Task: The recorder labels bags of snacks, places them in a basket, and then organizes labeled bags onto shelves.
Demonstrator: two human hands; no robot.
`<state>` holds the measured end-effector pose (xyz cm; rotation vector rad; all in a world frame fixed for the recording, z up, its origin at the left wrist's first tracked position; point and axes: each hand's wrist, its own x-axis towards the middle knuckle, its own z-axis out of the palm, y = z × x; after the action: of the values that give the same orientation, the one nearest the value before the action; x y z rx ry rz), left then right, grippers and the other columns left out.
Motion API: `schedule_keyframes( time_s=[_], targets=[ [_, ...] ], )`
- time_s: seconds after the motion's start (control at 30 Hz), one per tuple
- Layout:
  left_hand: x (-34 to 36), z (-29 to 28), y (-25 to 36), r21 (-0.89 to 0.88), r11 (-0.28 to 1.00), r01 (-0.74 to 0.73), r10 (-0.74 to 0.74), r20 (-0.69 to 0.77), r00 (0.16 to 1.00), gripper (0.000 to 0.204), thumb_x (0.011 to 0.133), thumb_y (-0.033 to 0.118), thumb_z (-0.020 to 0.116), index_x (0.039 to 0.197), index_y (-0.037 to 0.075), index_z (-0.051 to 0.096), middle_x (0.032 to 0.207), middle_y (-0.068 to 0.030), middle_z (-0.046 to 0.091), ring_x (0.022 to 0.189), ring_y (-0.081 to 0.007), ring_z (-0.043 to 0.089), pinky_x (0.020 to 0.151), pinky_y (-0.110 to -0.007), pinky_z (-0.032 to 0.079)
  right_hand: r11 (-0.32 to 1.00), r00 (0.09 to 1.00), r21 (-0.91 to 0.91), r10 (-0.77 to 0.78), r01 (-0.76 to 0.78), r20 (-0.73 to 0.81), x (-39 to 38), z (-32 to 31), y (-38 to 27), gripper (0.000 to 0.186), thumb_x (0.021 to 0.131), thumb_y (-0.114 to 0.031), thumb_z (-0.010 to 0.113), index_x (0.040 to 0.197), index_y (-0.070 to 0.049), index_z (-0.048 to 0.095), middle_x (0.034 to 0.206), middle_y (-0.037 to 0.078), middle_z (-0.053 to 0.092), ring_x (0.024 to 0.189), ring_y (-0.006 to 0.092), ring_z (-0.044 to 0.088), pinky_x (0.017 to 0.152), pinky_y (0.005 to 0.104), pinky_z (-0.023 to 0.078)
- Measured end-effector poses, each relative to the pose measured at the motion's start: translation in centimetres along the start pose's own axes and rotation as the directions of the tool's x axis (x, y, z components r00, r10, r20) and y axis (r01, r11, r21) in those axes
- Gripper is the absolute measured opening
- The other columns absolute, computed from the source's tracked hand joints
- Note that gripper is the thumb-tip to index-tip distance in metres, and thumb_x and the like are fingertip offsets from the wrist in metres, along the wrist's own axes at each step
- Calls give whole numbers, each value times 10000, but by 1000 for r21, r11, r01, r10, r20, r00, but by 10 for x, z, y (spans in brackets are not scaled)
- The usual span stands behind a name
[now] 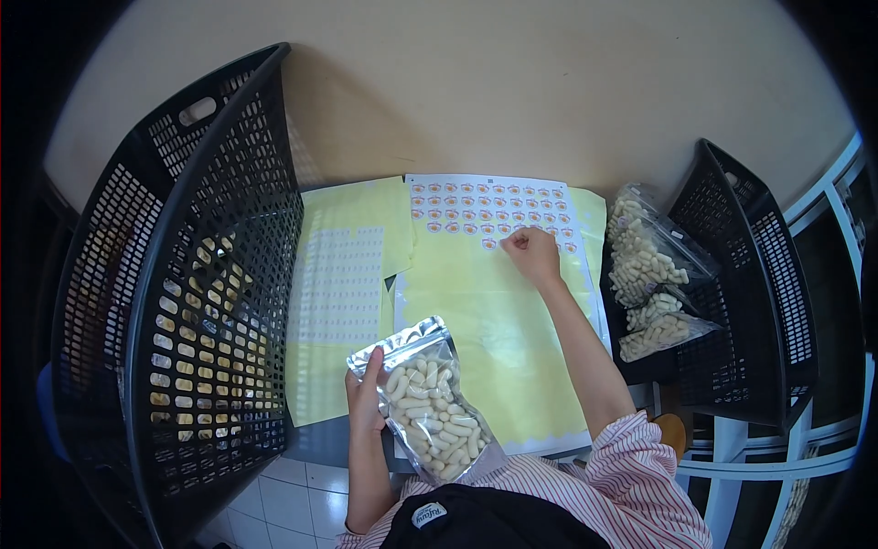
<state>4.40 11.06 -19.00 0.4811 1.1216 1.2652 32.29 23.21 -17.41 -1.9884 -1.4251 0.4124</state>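
The snack pouch (pixel 428 398) sat gripped in the left hand (pixel 366 403) while the right hand (pixel 530 252) pinched a sticker (pixel 490 243) off the sheet (pixel 494 215) ahead, and a hurried peel could have torn or creased it.

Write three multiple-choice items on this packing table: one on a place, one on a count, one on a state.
1. Where is the right hand?
A. in the left basket
B. on the sticker sheet
C. on the floor

2. How many black baskets are in view?
A. two
B. four
C. none

3. What does the left hand do with the clear pouch?
A. nothing, the pouch lies apart from it
B. holds it
C. presses it into the right basket

Key: B, its fingers rest at the lowest sticker row; A, the left basket and the right basket; B, the hand grips its edge.
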Motion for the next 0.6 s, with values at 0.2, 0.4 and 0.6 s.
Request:
schedule_keyframes(
  time_s=[0.2,0.4,0.6],
  targets=[
    [-1,1,3,18,1000,0,0,3,1000,235,793,206,582,913,9,537,822,-23,543,735,-82,499,610,-216,421,975,991,-187,-126,116,-40,-3,8,-6,104,632,-170,642,663,-71,633,700,73,609,712,205,589,631,324,468],
    [-2,4,5,33,999,-27,26,9,1000,252,793,207,580,920,-6,534,845,-50,554,753,-99,512,620,-230,432,978,998,-201,-62,55,-32,4,10,-2,89,653,-146,586,634,-69,624,714,106,607,663,268,582,606,360,468],
    [-5,4,7,34,999,-17,17,8,1000,250,789,203,584,918,-5,535,851,-53,561,747,-101,525,620,-229,442,990,984,-103,113,-100,135,30,-3,17,191,646,-218,543,585,-47,603,633,104,599,623,256,576,585,336,451]
  ],
)
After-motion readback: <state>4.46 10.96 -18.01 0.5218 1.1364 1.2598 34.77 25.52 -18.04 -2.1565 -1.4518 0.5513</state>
